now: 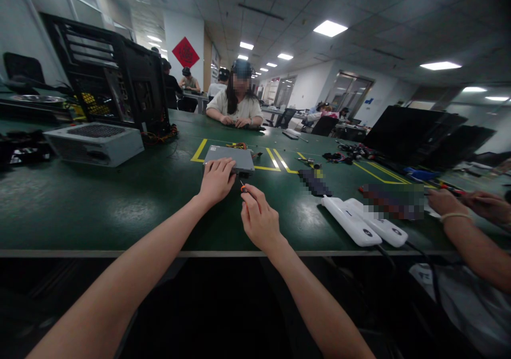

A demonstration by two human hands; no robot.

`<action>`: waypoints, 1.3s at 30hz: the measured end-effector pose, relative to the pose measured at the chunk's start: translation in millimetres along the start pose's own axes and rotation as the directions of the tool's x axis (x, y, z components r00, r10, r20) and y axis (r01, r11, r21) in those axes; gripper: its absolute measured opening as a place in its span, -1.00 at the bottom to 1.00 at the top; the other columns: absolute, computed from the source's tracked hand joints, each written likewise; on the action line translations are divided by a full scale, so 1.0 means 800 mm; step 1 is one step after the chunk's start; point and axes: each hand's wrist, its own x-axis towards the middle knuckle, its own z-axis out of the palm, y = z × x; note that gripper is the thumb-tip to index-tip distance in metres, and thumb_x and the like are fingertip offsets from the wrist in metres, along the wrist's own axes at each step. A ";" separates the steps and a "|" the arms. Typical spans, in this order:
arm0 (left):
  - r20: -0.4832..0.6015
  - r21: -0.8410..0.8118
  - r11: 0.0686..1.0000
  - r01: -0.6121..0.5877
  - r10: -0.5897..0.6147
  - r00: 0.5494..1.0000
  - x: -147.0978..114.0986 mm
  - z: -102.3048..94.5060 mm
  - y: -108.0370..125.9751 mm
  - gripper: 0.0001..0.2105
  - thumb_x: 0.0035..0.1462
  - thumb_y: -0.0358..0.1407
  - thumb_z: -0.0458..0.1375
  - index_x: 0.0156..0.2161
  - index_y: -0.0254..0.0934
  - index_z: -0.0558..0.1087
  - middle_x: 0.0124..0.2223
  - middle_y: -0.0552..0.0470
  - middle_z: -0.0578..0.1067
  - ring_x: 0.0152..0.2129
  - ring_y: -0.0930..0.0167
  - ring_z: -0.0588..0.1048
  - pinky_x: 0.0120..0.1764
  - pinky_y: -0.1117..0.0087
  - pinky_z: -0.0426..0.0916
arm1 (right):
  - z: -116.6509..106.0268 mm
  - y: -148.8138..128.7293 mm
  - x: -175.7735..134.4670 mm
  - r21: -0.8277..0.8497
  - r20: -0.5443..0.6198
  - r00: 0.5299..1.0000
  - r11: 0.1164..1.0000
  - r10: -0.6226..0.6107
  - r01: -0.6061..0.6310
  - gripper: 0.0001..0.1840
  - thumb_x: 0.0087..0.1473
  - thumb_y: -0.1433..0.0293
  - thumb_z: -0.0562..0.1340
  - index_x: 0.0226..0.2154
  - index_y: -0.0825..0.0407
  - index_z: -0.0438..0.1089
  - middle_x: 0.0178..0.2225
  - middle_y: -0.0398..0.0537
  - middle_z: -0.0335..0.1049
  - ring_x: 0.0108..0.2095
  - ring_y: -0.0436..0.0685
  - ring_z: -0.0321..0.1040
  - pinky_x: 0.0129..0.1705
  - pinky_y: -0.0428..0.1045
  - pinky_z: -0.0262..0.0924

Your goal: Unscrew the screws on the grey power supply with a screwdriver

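Observation:
A flat grey metal computer power supply (241,156) lies on the green table in front of me, with coloured cables at its far side. My left hand (216,182) rests over its near left corner, fingers on the top and thumb by the near edge. Pinched in the fingers of my right hand (259,216) is a small screwdriver (243,188) with an orange and black handle. Its thin shaft points at the near side of the power supply; whether the tip touches is too small to tell. Most of the handle is hidden in my fingers.
To the left stand a larger power supply (98,143) and an open black computer case (115,77). White power banks (351,223) and a dark phone (315,182) lie at right, near another person's hands (445,203). A person (235,101) sits opposite.

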 end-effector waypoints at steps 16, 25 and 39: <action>0.005 0.003 1.000 0.008 -0.008 1.000 0.000 0.000 0.000 -0.65 0.19 -0.29 -0.05 0.08 -0.27 0.28 0.15 -0.09 0.33 0.09 0.23 0.24 0.12 0.15 0.02 | 0.002 0.003 -0.001 0.030 -0.054 0.998 0.999 0.036 -0.034 -0.72 0.17 0.41 0.10 -0.04 0.06 0.20 -0.10 0.06 0.42 -0.10 0.06 0.39 -0.16 -0.09 0.34; 0.003 0.006 1.000 0.007 -0.007 1.000 0.000 0.001 -0.001 -0.65 0.19 -0.28 -0.05 0.08 -0.27 0.28 0.15 -0.09 0.33 0.09 0.23 0.24 0.11 0.14 0.03 | 0.002 0.003 -0.001 0.004 -0.060 0.998 1.000 0.020 -0.020 -0.71 0.17 0.42 0.10 -0.02 0.06 0.20 -0.09 0.04 0.43 -0.12 0.03 0.40 -0.19 -0.12 0.34; 0.010 -0.013 1.000 0.016 -0.016 1.000 0.000 -0.001 0.001 -0.64 0.20 -0.29 -0.07 0.09 -0.24 0.27 0.15 -0.09 0.33 0.09 0.24 0.24 0.12 0.14 0.02 | 0.001 0.001 -0.001 0.024 -0.007 1.000 0.999 0.031 -0.031 -0.73 0.17 0.44 0.07 -0.05 0.07 0.24 -0.05 0.08 0.38 -0.04 0.06 0.36 -0.10 -0.06 0.33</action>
